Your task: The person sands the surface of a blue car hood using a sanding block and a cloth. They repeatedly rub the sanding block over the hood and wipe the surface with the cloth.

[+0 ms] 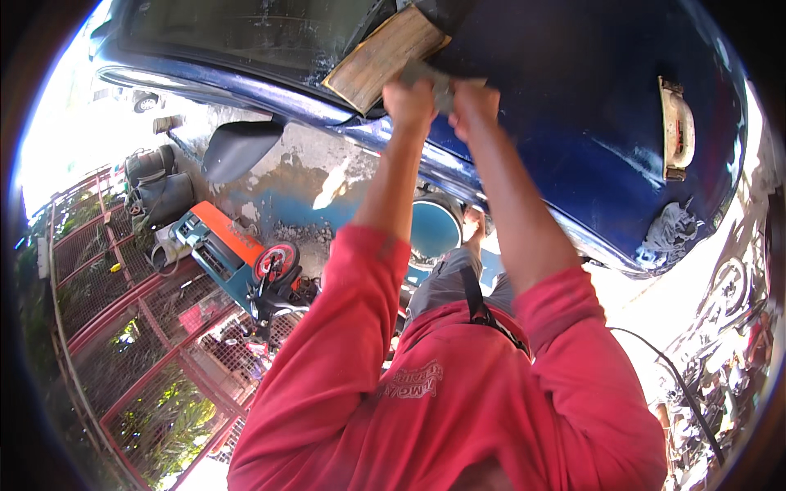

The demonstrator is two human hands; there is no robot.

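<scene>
Both my arms reach forward over the dark blue car hood [565,90]. My left hand [409,102] and my right hand [476,105] are closed on a small, bent grey sheet [443,92] stretched between them. It looks like sandpaper or stiff cloth, but blur hides which. Just beyond my left hand, a worn wooden board [388,57] lies slantwise at the base of the windshield [237,33]. Over to the right, a long sanding block with a cream handle [678,128] rests on the hood. A crumpled grey rag [673,227] lies near the hood's front corner.
Below the car's side is a round blue-green container [434,229]. A dark side mirror [239,150] sticks out on the left. Beyond it stand an orange and teal machine [221,245] and a red mesh fence [147,319]. Scrap parts [729,368] and a black cable [684,385] lie on the right.
</scene>
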